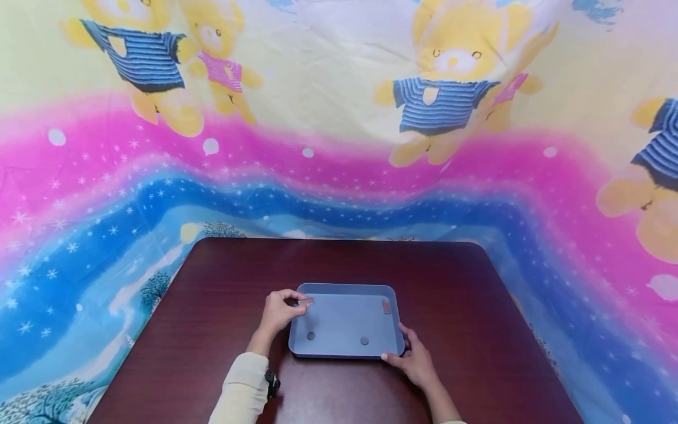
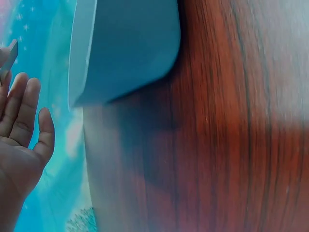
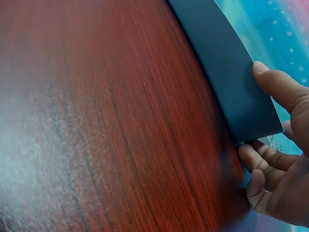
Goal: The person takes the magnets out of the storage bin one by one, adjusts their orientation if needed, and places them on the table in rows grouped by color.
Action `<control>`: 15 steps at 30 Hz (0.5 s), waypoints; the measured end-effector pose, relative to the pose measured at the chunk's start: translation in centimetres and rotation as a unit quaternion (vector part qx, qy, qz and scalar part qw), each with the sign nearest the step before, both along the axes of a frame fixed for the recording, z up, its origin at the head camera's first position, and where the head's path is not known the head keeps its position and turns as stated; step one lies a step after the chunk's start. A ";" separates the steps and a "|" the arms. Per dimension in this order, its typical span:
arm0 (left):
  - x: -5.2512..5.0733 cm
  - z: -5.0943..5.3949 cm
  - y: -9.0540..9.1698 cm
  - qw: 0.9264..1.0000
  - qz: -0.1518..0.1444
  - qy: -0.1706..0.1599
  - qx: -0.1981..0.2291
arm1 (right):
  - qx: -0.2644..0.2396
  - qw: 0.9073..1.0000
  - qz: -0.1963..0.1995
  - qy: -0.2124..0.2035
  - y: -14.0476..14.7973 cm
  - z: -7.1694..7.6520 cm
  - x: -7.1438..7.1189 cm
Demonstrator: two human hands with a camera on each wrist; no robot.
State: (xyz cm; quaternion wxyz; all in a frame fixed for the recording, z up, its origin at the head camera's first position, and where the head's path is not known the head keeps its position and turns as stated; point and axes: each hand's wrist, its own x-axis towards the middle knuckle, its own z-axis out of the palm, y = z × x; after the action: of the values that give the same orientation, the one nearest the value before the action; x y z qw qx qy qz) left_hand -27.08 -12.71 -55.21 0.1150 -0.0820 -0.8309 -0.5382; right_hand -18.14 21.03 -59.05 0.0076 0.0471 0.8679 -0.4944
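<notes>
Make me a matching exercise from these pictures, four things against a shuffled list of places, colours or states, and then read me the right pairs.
Things:
A. Left grip
B. Right grip
C. Two round pieces
D. Table

Places, colours or states:
1. Lying inside the grey-blue tray, toward its near side
2. Dark reddish-brown
3. Pinching a small flat piece
4. Holding the tray at its near right corner

Right pairs: A-3, B-4, C-1, D-2.

The left sleeve [image 1: 241,383] was pale cream, a black device [image 1: 272,383] at its side; the right sleeve [image 1: 454,422] looked pale too.
</notes>
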 end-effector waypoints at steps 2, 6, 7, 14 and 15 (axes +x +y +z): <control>-0.1 -0.3 -0.5 1.000 0.013 -0.010 -0.002 | -0.001 1.000 -0.002 -0.001 0.1 0.0 0.0; -0.4 -0.8 -1.5 0.999 0.045 -0.018 -0.011 | -0.001 1.000 -0.003 -0.003 0.2 -0.1 -0.1; -0.4 -0.9 -1.8 0.998 0.055 -0.019 -0.015 | -0.001 1.000 -0.003 -0.004 0.1 -0.2 -0.1; -0.2 -0.8 -3.5 0.995 0.090 -0.028 -0.035 | 0.037 0.999 0.019 0.003 0.1 0.4 -0.2; -0.1 -0.9 -3.7 0.995 0.091 -0.030 -0.036 | 0.048 0.999 0.022 0.006 0.1 0.5 -0.2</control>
State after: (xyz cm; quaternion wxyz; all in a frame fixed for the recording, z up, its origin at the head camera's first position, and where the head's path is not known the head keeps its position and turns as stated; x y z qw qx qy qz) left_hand -27.19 -16.42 -56.11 0.1356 0.0060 -0.8568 -0.4975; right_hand -18.33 21.11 -58.53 0.0114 0.0251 0.8916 -0.4519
